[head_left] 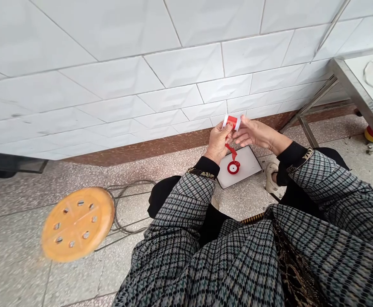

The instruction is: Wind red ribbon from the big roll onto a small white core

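Head view: seated person in a checked coat, both hands raised at 12 o'clock over the floor.
Left hand: fingers curled shut, pinching the lower left edge of the red-and-white piece.
Right hand: thumb and forefinger nip the piece's right edge; other fingers loosely spread.
Ribbon: red, hangs from the piece at 6 o'clock down to the spool.
White tray: flat on the floor below the hands; holds the spool alone.
Markings: spool's white centre too small to read.
Stool: orange, perforated, at 8 o'clock.
Worktop: steel, at 2 o'clock.
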Tool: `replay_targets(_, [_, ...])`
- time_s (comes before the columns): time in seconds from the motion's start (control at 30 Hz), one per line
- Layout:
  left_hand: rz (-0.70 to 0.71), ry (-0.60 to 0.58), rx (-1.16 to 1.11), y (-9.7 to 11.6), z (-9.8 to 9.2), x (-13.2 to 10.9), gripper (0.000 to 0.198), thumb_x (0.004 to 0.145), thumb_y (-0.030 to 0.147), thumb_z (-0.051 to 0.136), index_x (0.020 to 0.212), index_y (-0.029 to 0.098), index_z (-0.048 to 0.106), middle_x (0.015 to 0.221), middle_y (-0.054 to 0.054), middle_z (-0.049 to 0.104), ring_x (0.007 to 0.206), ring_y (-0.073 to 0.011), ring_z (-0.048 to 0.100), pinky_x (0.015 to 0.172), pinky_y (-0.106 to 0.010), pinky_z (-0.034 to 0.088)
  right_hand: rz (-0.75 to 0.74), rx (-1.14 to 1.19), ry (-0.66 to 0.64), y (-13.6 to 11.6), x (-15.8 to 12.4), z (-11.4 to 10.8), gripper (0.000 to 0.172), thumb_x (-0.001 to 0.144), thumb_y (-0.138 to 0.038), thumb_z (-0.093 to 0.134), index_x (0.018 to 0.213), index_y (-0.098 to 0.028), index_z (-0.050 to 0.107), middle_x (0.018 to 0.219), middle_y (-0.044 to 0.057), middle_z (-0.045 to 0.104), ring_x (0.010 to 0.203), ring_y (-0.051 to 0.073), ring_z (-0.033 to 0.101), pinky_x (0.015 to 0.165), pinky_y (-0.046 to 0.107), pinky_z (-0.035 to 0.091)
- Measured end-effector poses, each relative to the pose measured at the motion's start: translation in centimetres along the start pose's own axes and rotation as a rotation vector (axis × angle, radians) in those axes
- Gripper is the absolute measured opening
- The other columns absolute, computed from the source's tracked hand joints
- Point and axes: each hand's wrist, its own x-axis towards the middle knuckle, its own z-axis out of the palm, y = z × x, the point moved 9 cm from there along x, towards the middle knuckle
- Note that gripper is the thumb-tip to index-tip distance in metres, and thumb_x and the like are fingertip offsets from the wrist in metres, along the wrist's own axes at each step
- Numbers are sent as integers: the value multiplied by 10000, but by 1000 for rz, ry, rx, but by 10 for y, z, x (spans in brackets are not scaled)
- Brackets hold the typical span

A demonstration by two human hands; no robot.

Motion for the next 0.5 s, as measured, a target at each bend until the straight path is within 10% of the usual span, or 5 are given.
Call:
replay_targets(0.2, [17,-28,-62,-2,4,2,452,741,475,870,685,182,530,464,101,404,371,-10,279,391,-178,223,-317,-148,163,-15,2,-11,288,851,-102,786,1053,-188,599,820,-18,729,645,111,717,633,216,623])
replay_targets(0.5, [47,-25,-13,10,3,-7,442,667,448,923,814,179,606,516,88,491,403,-11,323,403,-168,241,-236,-78,124,-16,-2,2,289,920,-408,780,835,-147,689,625,41,721,568,126,715,587,188,609])
